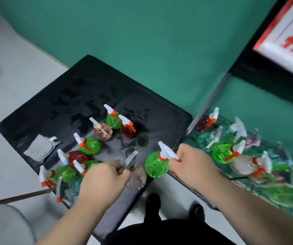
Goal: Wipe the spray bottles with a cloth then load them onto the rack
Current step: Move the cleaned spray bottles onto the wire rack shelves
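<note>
My right hand (193,165) grips the trigger head of a green spray bottle (156,164), held above the gap between the black table (62,106) and the wire rack (200,191). My left hand (101,177) holds a clear pinkish spray bottle (136,175) by its neck at the table's near edge. Several more green, red and pink spray bottles (114,119) stand on the wet table. A grey cloth (39,147) lies flat at the table's left. Several bottles (223,152) lie on the rack.
A green wall stands behind the table and rack. A grey rack post (211,101) rises between them. A wooden stick (16,198) points in from the lower left. A red and white sign (286,36) hangs at the upper right. My dark shoes (152,200) show below.
</note>
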